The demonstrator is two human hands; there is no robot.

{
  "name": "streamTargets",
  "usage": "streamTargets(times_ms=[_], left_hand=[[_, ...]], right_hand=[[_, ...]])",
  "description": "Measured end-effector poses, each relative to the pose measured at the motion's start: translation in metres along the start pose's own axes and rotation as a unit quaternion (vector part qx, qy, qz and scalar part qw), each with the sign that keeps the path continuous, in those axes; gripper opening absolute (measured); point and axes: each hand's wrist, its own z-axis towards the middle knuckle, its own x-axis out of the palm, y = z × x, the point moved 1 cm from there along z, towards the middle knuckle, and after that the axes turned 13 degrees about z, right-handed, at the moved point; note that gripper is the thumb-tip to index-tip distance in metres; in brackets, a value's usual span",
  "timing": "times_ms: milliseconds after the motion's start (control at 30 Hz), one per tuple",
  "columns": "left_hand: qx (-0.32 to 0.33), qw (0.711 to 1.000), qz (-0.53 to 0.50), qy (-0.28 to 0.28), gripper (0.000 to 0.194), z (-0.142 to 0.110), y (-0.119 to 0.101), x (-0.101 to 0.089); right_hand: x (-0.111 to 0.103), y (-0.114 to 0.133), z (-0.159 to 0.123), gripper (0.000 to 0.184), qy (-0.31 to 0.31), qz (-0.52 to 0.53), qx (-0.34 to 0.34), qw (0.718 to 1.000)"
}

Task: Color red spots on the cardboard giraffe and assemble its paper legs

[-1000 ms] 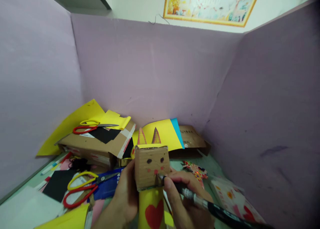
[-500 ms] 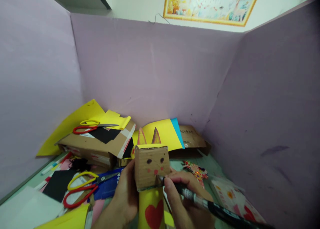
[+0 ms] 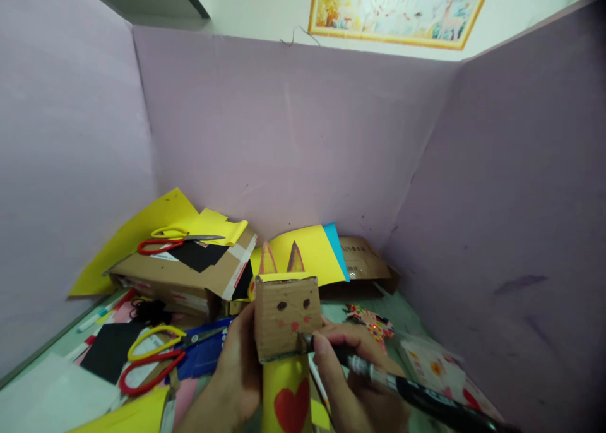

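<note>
This looks like a craft corner, walled by lilac panels. Scissors, yellow paper and markers crowd the worktop.

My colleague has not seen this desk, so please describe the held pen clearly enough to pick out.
Below the purple back wall, low in the middle, find the cardboard head with pointed ears. At its lower right, the right hand holds the pen, tip towards the head. Unlike the pale markers at far left, it is mostly black.
</note>
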Motion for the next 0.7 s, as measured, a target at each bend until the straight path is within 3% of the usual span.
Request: streamTargets(times_ms=[200,433,700], left_hand=[[-0.009,0.999,-0.023,0.028,0.036,0.0012,-0.0002,0.0011],[0.000,0.999,-0.049,0.010,0.028,0.0014,0.0000,0.0012],[-0.006,0.998,-0.054,0.011,0.028,0.0042,0.0011,0.0006]], right_hand=[[-0.0002,0.0016,-0.0001,0.013,-0.007,0.020,0.019,1.000],[0.0044,0.0053,-0.0012,0.011,-0.010,0.015,-0.003,1.000],[0.0057,0.0020,-0.0034,0.011,-0.015,0.039,0.026,0.999]])
